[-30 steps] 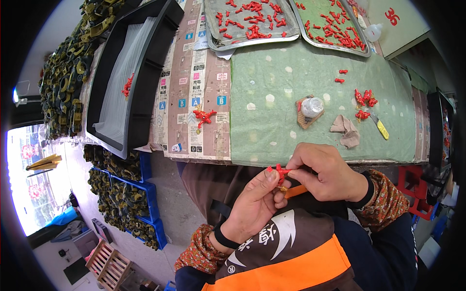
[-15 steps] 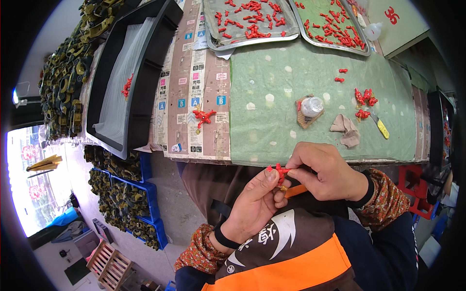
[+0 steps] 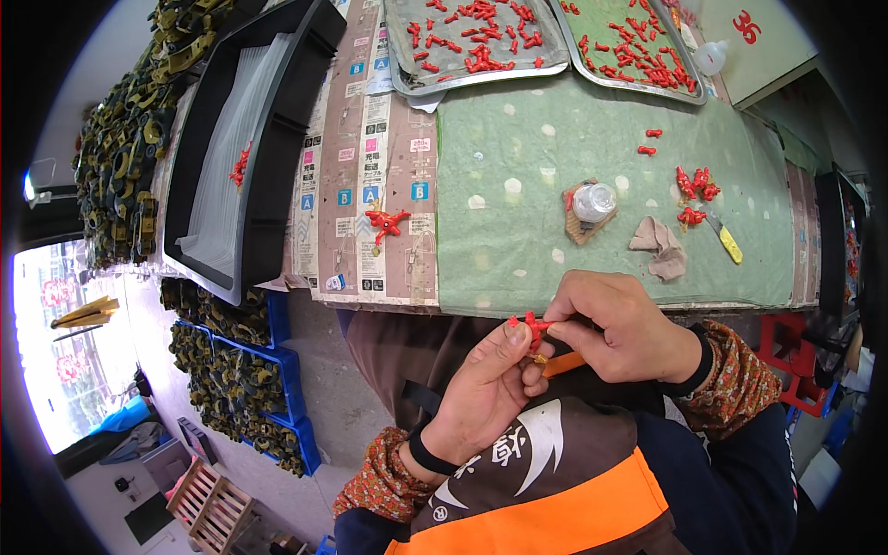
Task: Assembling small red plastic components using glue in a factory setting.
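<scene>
And glossy, smooth red, plastic by the look, on the little figure [image 3: 536,330]! Bright, shiny metal along the rims of the left tray [image 3: 486,81] and right tray [image 3: 643,93]. Soft, matt cloth in the green cover [image 3: 499,250], with smooth printed paper-like sheeting [image 3: 319,231] alongside. Crumpled, dull fabric in the beige rag [image 3: 659,248]! Clear, shiny, plastic-looking stuff in the jar [image 3: 595,203], over rough cardboard [image 3: 580,231]. Smooth black plastic in the long bin [image 3: 264,199], matt slatted wood down in the rack [image 3: 208,504].

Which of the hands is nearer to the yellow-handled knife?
Right. The right hand is left of the yellow-handled knife and closer to the person; the left hand is farther left and lower in view.
</scene>
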Tool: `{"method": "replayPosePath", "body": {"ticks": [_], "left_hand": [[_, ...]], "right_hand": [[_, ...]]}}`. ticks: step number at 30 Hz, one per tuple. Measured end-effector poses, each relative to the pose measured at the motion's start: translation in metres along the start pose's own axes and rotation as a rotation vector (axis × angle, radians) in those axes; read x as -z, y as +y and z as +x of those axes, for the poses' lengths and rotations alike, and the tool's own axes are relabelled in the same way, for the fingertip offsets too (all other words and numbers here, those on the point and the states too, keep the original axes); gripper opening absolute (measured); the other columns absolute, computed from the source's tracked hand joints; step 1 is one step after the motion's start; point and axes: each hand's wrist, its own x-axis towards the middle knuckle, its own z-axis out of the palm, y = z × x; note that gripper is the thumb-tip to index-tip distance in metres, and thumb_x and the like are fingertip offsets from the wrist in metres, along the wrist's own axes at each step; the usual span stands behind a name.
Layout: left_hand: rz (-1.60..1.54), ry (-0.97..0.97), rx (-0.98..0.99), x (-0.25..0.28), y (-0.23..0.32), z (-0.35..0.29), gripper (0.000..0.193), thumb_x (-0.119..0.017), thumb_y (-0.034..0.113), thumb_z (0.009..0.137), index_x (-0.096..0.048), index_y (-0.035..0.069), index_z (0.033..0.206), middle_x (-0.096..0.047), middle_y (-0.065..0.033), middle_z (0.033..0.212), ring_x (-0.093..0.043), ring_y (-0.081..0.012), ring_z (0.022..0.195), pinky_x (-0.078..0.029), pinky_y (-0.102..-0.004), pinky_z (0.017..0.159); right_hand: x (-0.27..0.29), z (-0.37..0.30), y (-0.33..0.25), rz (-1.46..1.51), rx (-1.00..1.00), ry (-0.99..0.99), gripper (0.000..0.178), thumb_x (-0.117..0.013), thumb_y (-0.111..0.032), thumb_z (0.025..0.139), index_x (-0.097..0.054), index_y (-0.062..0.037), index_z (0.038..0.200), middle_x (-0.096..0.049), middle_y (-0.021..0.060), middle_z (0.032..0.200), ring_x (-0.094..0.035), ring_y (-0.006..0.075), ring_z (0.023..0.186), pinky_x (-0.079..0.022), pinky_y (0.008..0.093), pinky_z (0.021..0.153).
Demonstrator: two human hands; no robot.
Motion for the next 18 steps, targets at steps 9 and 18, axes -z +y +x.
{"method": "replayPosePath", "body": {"ticks": [9,18], "left_hand": [[-0.015,0.007,-0.01,-0.0007,-0.0007,-0.0003,0.017,-0.058,0.023,0.106,-0.063,0.009,0.113,-0.07,-0.005,0.101,-0.056,-0.0082,0.073,-0.045,-0.0269,0.07],[-0.028,0.014,-0.012,-0.0048,-0.0011,-0.0017,0.017,-0.058,0.026,0.106,-0.062,0.011,0.113,-0.068,-0.0021,0.101,-0.056,-0.0099,0.078,-0.045,-0.0281,0.072]], "right_hand": [[-0.0008,0.0005,0.0011,-0.008,0.01,-0.002,0.016,-0.071,0.002,0.082,-0.057,-0.0024,0.087,-0.059,0.0117,0.077,-0.062,0.0308,0.067,-0.047,0.0387,0.057],[0.0054,0.0028,0.0039,0.045,-0.037,-0.046,0.012,-0.071,-0.001,0.086,-0.059,-0.0021,0.092,-0.061,0.0117,0.08,-0.063,0.0302,0.069,-0.048,0.0369,0.061]]}}
